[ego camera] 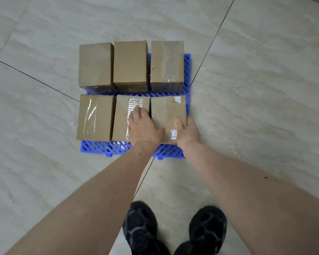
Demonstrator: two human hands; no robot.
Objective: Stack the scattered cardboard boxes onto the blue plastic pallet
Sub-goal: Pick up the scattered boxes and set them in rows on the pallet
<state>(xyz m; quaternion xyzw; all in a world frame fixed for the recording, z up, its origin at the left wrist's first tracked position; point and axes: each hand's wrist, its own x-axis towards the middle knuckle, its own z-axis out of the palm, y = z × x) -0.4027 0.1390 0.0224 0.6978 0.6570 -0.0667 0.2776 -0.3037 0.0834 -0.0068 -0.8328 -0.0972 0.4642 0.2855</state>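
Evenly, softly lit from overhead; faint shadows only. Glare on clear tape [135, 103]. Slightly soft focus, wide-angle bending toward edges.

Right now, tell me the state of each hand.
Left hand: open, flat on the middle front box.
Right hand: gripping the right front box.

A plain indoor storage or packing spot, as far as we can tell.

Under our hands we see a floor [256, 89] of large pale glossy tiles with dark joints; just ahead of them, taped cardboard boxes [130, 63] sit in rows on a blue plastic pallet [103, 148]. No walls or furniture show.
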